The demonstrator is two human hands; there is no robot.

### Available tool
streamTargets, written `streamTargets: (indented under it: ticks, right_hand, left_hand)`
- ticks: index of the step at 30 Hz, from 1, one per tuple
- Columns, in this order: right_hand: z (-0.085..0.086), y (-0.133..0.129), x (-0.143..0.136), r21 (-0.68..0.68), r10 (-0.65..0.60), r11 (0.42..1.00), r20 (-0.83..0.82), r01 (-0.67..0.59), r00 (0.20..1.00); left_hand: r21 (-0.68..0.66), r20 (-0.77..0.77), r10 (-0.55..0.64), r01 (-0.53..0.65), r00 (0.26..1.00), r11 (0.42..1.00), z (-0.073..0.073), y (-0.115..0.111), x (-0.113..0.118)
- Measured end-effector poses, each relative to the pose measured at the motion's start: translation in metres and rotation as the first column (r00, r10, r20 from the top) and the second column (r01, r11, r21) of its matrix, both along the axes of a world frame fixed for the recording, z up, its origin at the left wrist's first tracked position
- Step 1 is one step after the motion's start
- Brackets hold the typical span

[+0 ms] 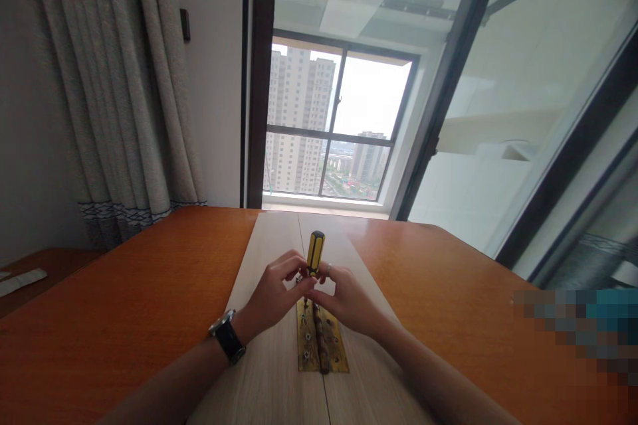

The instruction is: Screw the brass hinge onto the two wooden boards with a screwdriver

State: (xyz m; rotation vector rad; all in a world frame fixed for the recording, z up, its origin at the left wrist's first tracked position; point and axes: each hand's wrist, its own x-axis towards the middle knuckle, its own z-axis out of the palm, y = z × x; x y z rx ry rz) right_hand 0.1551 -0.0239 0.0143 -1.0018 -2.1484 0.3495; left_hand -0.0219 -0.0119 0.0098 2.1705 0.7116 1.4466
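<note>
A brass hinge [323,339] lies across the seam between two pale wooden boards [269,345], with several screws in its left leaf. Above the hinge's far end stands a screwdriver [316,252] with a yellow and black handle, its handle up. My left hand [279,287], below a wristwatch, has its fingers closed in a pinch at the base of the handle. From the other side my right hand [341,292], with a ring on one finger, pinches at the same spot. The fingertips nearly meet and hide most of the shaft.
The boards rest on a glossy orange-brown table [149,292]. Beyond its far edge are a window [329,136] and dark-framed glass panels. A grey curtain [124,80] hangs at the left. At the far left, a pale strip [22,282] lies on a lower brown surface.
</note>
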Motion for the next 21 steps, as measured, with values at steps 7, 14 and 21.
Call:
streamTargets:
  ticks: [7,14,21]
  right_hand:
    - [0.001,0.0,0.0,-0.016,0.027,0.999,-0.039,-0.027,0.999]
    - [0.003,-0.001,0.0,-0.03,0.039,0.999,-0.037,-0.04,0.999]
    - [0.005,-0.003,-0.002,-0.057,0.071,0.996,-0.058,-0.075,0.996]
  left_hand:
    - [0.023,0.02,-0.026,0.026,0.999,0.999,0.003,-0.002,0.0]
    - [-0.015,0.043,-0.024,0.025,0.999,1.0,0.005,-0.002,0.0]
    - [-0.171,0.081,-0.017,0.031,0.997,0.985,-0.006,0.01,0.0]
